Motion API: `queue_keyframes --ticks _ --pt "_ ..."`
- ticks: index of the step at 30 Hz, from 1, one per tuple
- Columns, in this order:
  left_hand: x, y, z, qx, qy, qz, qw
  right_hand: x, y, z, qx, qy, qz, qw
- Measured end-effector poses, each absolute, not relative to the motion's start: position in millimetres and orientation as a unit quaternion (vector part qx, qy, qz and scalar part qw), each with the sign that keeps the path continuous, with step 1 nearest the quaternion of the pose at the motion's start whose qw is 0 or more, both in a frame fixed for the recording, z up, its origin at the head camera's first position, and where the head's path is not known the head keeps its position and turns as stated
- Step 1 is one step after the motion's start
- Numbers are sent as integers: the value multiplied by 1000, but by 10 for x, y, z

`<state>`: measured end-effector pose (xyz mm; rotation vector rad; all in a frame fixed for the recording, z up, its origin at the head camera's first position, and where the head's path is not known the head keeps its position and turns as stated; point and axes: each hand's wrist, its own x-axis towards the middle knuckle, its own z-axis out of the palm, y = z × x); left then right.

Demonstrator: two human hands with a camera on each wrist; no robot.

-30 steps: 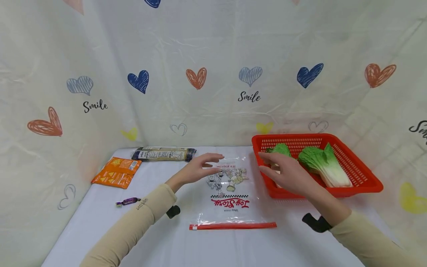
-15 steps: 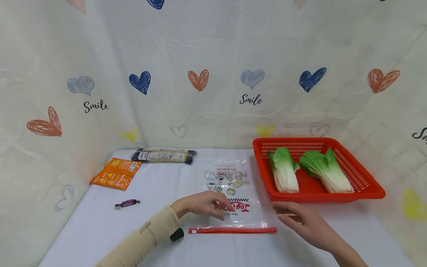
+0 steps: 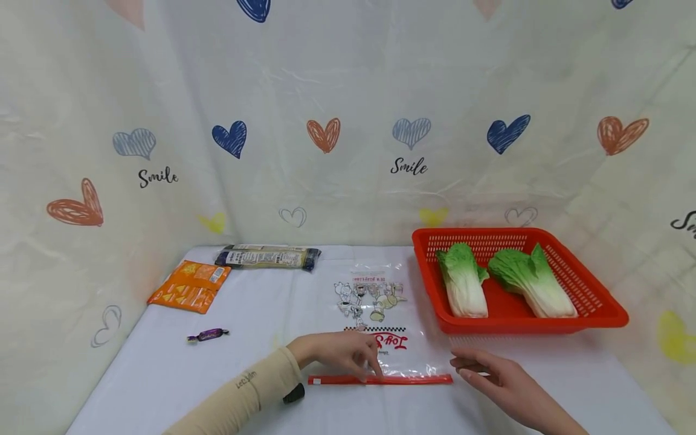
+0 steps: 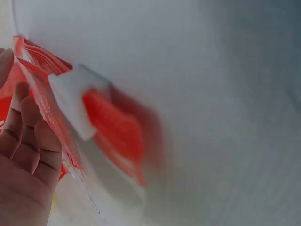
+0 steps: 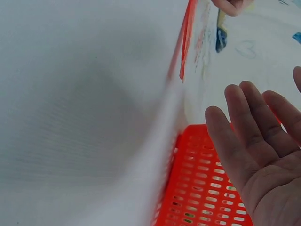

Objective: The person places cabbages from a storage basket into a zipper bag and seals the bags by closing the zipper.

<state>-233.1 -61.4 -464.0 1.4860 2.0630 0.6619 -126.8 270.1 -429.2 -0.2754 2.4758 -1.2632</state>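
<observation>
the clear zip bag (image 3: 375, 320) lies flat mid-bench. the left hand (image 3: 337, 353) rests its fingertips on the red zip strip (image 3: 380, 379); the right hand (image 3: 497, 377) hovers relaxed beside its end. step judged: getting hold of the bag's mouth; next needs a pinch from both hands.

Left arm: long beige sleeve (image 3: 239, 396), snug to the wrist, small dark lettering printed near the cuff. Black device (image 3: 294, 394) strapped under the left wrist. Left hand (image 3: 339, 353) and right hand (image 3: 502, 383) bare; no rings visible. Right forearm mostly cut off by frame edge.
</observation>
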Motion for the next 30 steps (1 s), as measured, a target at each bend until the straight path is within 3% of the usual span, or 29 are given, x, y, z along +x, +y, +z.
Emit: queue_keyframes --ticks 16,24,30 --pt "-2295 -596 -4664 542 769 208 268 -1274 2679 -4309 -121 875 -438 169" --pt "-2324 -600 -4650 565 772 182 227 -1292 2629 -4294 -120 869 -448 172" --pt "-2386 -641 -4557 532 801 195 193 -1321 2597 -4262 -137 862 -456 174"
